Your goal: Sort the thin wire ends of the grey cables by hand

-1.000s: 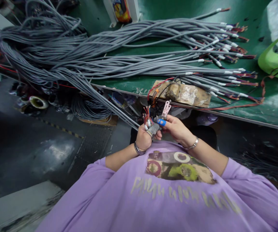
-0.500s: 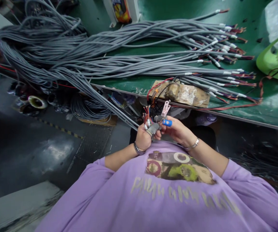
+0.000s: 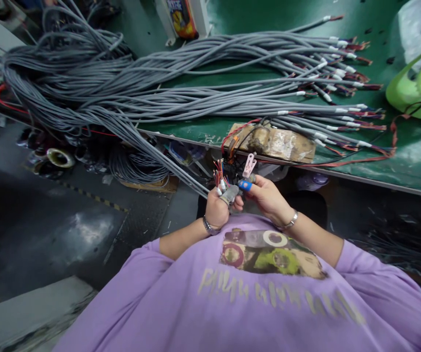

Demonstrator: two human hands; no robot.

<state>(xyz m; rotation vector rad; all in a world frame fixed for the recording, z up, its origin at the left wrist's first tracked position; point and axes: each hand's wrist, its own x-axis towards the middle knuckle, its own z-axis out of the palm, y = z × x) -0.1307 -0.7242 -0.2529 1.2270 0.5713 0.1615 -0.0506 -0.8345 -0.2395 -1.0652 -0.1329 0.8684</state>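
My left hand [image 3: 218, 208] is closed round the end of a grey cable [image 3: 181, 172] whose stripped coloured wires [image 3: 219, 172] stick up above the fist; a grey cover sits on its thumb. My right hand [image 3: 267, 196] is closed beside it, fingertips pinching at the wire ends, with a blue cover on one finger [image 3: 245, 185]. A small pink plastic piece [image 3: 249, 164] stands just above my right fingers. Both hands are held close to my chest, below the bench edge.
A big bundle of grey cables [image 3: 166, 93] lies across the green bench [image 3: 408, 156], stripped ends to the right. A taped brown block [image 3: 274, 141] with red wires sits at the bench edge. A green basket [image 3: 419, 83] is at the right. Tape rolls [image 3: 59, 157] lie below left.
My right fingers have shifted slightly left and closed back in on the wire ends. The left hand has barely moved.
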